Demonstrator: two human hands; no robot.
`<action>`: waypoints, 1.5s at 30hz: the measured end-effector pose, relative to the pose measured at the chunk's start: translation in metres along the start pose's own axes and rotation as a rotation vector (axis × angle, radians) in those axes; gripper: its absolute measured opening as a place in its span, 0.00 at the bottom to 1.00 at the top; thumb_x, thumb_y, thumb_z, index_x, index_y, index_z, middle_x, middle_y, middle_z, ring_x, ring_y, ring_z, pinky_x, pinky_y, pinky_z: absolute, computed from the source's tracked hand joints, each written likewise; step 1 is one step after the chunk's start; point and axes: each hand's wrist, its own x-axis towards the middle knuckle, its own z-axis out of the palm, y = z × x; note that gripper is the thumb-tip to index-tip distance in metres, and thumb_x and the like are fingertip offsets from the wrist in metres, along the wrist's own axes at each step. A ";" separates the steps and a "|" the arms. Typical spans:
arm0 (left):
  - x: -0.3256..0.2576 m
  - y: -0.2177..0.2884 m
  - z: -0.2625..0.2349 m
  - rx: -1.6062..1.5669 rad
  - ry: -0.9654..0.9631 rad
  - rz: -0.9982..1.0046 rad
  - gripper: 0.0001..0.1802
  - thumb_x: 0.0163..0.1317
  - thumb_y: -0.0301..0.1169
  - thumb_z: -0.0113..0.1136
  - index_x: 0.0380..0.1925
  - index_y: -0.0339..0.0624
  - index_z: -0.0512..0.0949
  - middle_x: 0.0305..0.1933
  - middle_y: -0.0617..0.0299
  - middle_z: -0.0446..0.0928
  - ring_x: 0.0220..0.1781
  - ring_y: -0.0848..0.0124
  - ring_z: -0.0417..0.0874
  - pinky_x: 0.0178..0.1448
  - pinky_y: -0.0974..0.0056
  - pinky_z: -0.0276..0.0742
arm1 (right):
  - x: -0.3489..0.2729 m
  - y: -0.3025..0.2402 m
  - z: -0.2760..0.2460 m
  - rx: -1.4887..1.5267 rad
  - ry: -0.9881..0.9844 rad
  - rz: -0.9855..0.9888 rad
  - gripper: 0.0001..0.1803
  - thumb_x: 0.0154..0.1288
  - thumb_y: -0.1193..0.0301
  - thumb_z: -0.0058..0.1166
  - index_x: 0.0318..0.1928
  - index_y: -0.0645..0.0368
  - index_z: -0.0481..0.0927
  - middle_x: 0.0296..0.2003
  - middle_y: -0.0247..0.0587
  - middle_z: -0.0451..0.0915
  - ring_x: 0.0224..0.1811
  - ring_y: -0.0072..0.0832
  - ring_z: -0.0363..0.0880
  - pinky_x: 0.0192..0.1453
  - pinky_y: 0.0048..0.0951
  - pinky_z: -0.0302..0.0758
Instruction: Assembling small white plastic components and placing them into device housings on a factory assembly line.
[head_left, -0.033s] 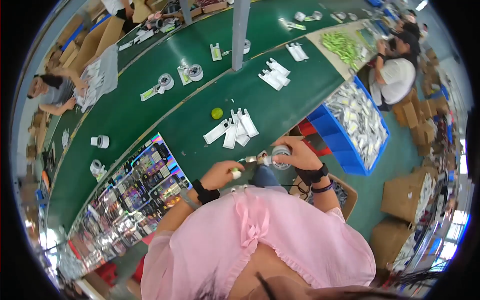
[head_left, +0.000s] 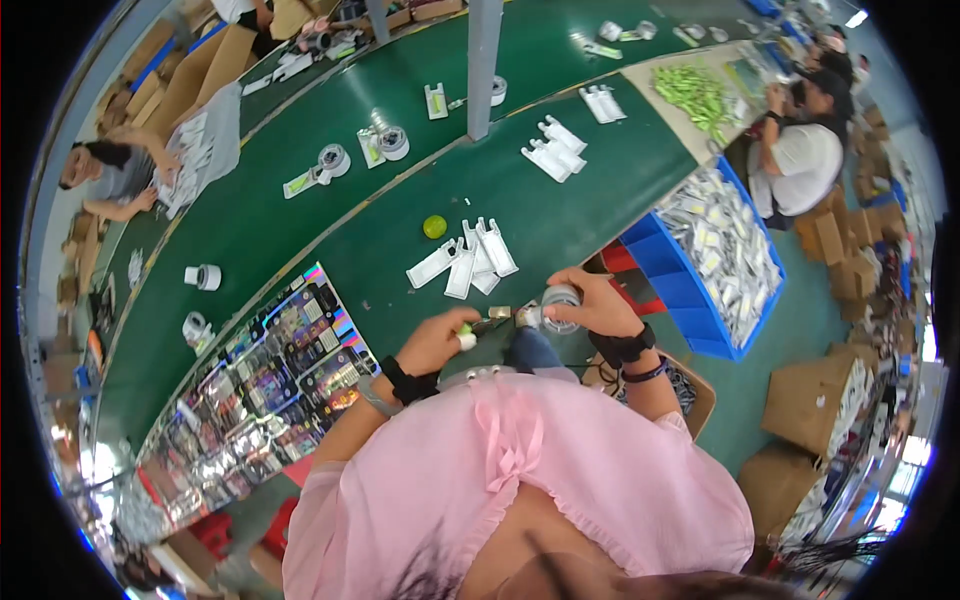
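My right hand (head_left: 603, 306) is closed around a round grey-and-white part (head_left: 560, 309) at the table's near edge. From that part's left side a short white neck and a small tan connector-like piece (head_left: 499, 313) stick out toward my other hand. My left hand (head_left: 437, 342) pinches a small white-and-green piece (head_left: 467, 338), just short of the tan piece. The fingers hide much of what it holds. Beyond both hands, several white plastic shells (head_left: 462, 272) lie overlapping on the green table (head_left: 370, 235), beside a round yellow-green thing (head_left: 434, 227).
Shiny printed sheets (head_left: 290, 360) cover the table at left. A blue bin (head_left: 735, 345) full of small packed parts stands at right, near a seated co-worker (head_left: 800, 150). Further round parts (head_left: 393, 143) sit past a raised strip. A grey post (head_left: 481, 80) rises there.
My left hand has shifted slightly up and away from my body, its small piece now nearer the tan piece's level. My right hand keeps its hold with little movement.
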 end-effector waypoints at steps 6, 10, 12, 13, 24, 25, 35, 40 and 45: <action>0.047 0.001 -0.041 0.570 0.447 -0.042 0.19 0.48 0.19 0.57 0.43 0.43 0.79 0.41 0.53 0.77 0.49 0.50 0.76 0.54 0.52 0.73 | 0.090 0.012 -0.010 -0.049 -0.105 -0.101 0.29 0.54 0.51 0.67 0.46 0.60 0.78 0.36 0.49 0.82 0.39 0.44 0.82 0.43 0.39 0.77; 0.070 -0.011 -0.054 0.509 0.489 -0.071 0.20 0.48 0.18 0.56 0.42 0.46 0.80 0.42 0.55 0.77 0.48 0.52 0.77 0.52 0.51 0.73 | 0.125 0.002 -0.008 -0.154 -0.077 -0.124 0.30 0.54 0.48 0.65 0.47 0.58 0.77 0.39 0.51 0.82 0.40 0.48 0.81 0.43 0.42 0.77; 0.072 -0.023 -0.057 0.564 0.444 -0.099 0.19 0.47 0.18 0.55 0.41 0.47 0.80 0.41 0.57 0.77 0.48 0.53 0.77 0.52 0.51 0.72 | 0.131 -0.001 -0.005 -0.185 -0.105 -0.100 0.30 0.54 0.48 0.65 0.48 0.58 0.77 0.39 0.51 0.82 0.40 0.48 0.81 0.44 0.42 0.77; 0.072 -0.026 -0.057 0.615 0.400 -0.123 0.19 0.47 0.18 0.55 0.40 0.48 0.80 0.41 0.59 0.77 0.49 0.54 0.77 0.51 0.51 0.72 | 0.132 -0.001 -0.003 -0.220 -0.133 -0.076 0.31 0.54 0.48 0.65 0.49 0.58 0.77 0.40 0.51 0.82 0.41 0.48 0.82 0.44 0.41 0.77; 0.076 -0.047 -0.045 0.748 0.563 0.055 0.17 0.46 0.20 0.57 0.35 0.52 0.83 0.36 0.66 0.77 0.46 0.63 0.76 0.59 0.52 0.64 | 0.136 -0.005 0.011 -0.232 -0.055 0.049 0.30 0.52 0.48 0.67 0.46 0.58 0.78 0.41 0.48 0.82 0.43 0.46 0.82 0.45 0.39 0.77; 0.076 -0.048 -0.044 0.753 0.566 0.058 0.16 0.46 0.20 0.57 0.35 0.52 0.83 0.36 0.66 0.77 0.46 0.63 0.77 0.60 0.52 0.63 | 0.136 -0.005 0.011 -0.244 -0.050 0.058 0.30 0.52 0.49 0.67 0.46 0.58 0.78 0.41 0.48 0.82 0.43 0.46 0.82 0.45 0.39 0.77; 0.083 -0.053 -0.039 0.798 0.572 0.001 0.15 0.49 0.21 0.55 0.34 0.52 0.83 0.36 0.67 0.78 0.45 0.65 0.77 0.62 0.52 0.61 | 0.142 -0.004 0.011 -0.233 -0.036 0.067 0.28 0.54 0.50 0.67 0.46 0.58 0.78 0.39 0.48 0.83 0.41 0.46 0.82 0.43 0.39 0.77; 0.078 -0.041 -0.059 0.661 0.561 0.069 0.17 0.47 0.23 0.61 0.40 0.46 0.82 0.38 0.59 0.78 0.45 0.60 0.76 0.59 0.54 0.68 | 0.142 -0.002 0.011 -0.257 -0.036 0.084 0.28 0.54 0.52 0.67 0.46 0.58 0.78 0.39 0.49 0.83 0.41 0.47 0.82 0.44 0.40 0.77; 0.071 -0.062 -0.092 0.054 0.493 -0.035 0.21 0.49 0.21 0.60 0.46 0.40 0.80 0.45 0.54 0.78 0.49 0.57 0.76 0.57 0.56 0.73 | 0.141 -0.011 0.012 -0.236 -0.048 0.011 0.28 0.54 0.53 0.68 0.48 0.59 0.77 0.40 0.51 0.82 0.42 0.48 0.81 0.45 0.40 0.77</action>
